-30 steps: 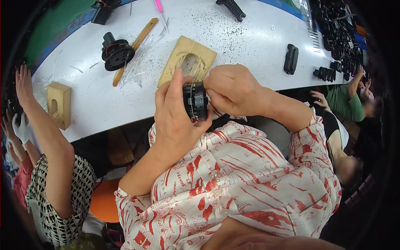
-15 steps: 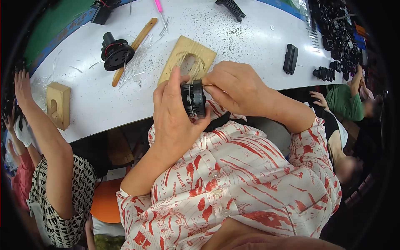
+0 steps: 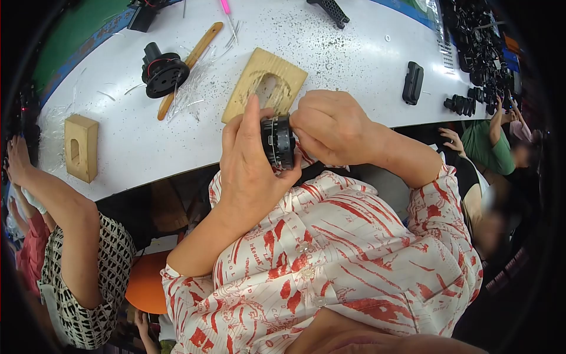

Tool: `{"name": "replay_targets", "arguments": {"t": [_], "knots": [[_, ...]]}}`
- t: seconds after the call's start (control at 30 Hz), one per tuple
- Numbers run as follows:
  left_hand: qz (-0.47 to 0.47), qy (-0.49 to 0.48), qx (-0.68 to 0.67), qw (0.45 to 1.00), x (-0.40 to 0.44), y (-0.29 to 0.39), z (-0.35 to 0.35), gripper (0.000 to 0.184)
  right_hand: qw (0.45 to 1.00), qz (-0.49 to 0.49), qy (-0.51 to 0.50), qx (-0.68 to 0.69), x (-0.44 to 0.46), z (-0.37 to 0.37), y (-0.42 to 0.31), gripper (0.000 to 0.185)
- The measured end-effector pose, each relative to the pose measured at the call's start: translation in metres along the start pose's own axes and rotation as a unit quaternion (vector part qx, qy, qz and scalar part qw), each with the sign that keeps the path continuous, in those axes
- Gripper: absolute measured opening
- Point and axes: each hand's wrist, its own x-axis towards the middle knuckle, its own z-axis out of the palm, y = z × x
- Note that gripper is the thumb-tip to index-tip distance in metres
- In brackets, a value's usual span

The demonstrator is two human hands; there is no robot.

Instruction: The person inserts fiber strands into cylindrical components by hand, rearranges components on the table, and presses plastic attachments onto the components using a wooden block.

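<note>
A black round plastic part (image 3: 279, 143) with ridged sides is held on edge between the thumb and fingers of my left hand (image 3: 243, 150), just in front of my chest. My right hand (image 3: 335, 127) is closed against the right face of that part. Its fingertips are turned away, so whatever they pinch is hidden. Just beyond both hands lies a wooden block with an oval hollow (image 3: 239, 94) on the white table (image 3: 194, 141).
A black round assembly with a red wire (image 3: 165, 75) lies at left by a wooden stick (image 3: 204, 44) and clear plastic strands. A smaller wooden block (image 3: 88, 147) is near the left edge. A black oblong part (image 3: 412, 83) lies at right. Co-workers sit on both sides.
My right hand has curled further over the round part's face, hiding its fingertips. My left hand and the part have shifted slightly right. The left co-worker's arm has lowered.
</note>
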Motion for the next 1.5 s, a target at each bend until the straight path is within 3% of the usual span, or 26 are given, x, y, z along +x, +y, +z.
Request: {"name": "replay_targets", "arguments": {"t": [0.23,0.53,0.63,0.9,1.33,1.5], "knots": [[-0.001,0.003,0.006,1.000,-0.001,0.000,0.003,0.109,0.997,-0.014,0.048,-0.064,-0.007,0.011,-0.002,0.017],[-0.014,0.017,0.010,1.000,0.001,-0.001,0.000,0.107,0.998,0.027,0.038,-0.048,-0.001,0.001,-0.001,0.019],[-0.023,0.006,0.011,1.000,0.000,-0.001,0.000,0.105,0.998,0.015,0.001,-0.064,-0.003,-0.004,0.000,0.019],[-0.024,-0.002,-0.013,1.000,-0.002,0.000,0.004,0.104,1.000,-0.014,0.004,-0.005,-0.005,0.002,0.005,0.020],[-0.027,-0.016,-0.005,1.000,-0.002,0.001,0.004,0.103,1.000,-0.025,-0.003,-0.018,-0.004,0.002,0.002,0.016],[-0.082,-0.026,-0.007,0.996,0.001,0.003,-0.006,0.105,0.997,0.042,-0.054,-0.021,0.013,-0.013,0.000,0.012]]}}
